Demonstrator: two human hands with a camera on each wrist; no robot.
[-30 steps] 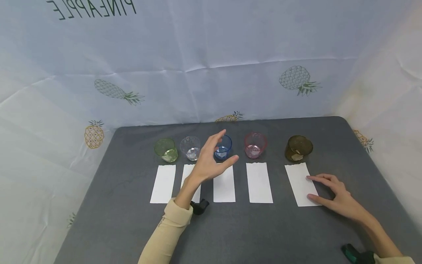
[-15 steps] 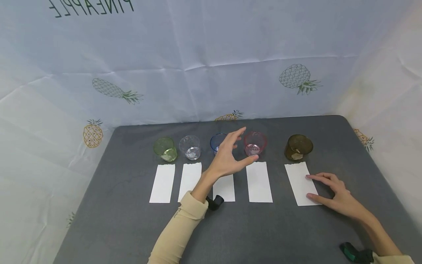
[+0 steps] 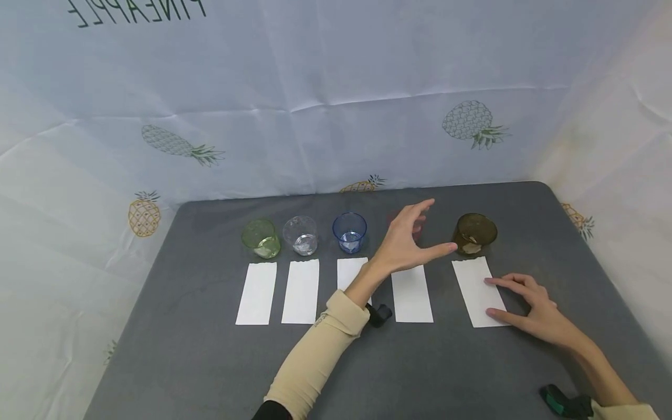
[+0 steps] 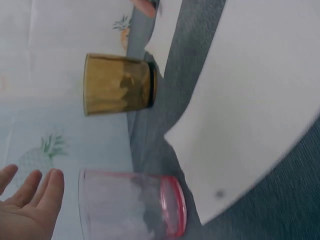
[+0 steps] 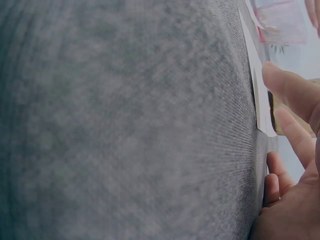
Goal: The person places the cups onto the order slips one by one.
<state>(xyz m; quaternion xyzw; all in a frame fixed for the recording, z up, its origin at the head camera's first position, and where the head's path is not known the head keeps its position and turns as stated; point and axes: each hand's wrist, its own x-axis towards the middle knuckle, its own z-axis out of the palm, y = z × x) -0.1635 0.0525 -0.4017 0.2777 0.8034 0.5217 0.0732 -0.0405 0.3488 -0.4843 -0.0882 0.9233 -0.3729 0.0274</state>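
With thumb and fingers spread and nothing between them, my left hand [image 3: 406, 242] hovers over the table. In the head view it covers most of the pink glass [image 4: 132, 205], and its thumb tip comes close to the brown glass [image 3: 474, 234]. My right hand [image 3: 538, 309] rests low at the right. Its thumb and index fingertips lie over the right part of the rightmost white paper strip [image 3: 475, 294], with a gap between them. Another paper strip [image 3: 412, 297] lies below the left hand, partly hidden by it.
On the grey table [image 3: 210, 361] a blue glass [image 3: 349, 232], a clear glass [image 3: 301, 235] and a green glass [image 3: 261, 238] stand in the row. Below them lie more white strips, one partly under the left forearm. A pineapple-print curtain [image 3: 315, 146] hangs behind the table.
My left hand has swept rightward from the blue glass, past the pink one, toward the brown glass, staying spread. The right hand, glasses and strips have kept their places.
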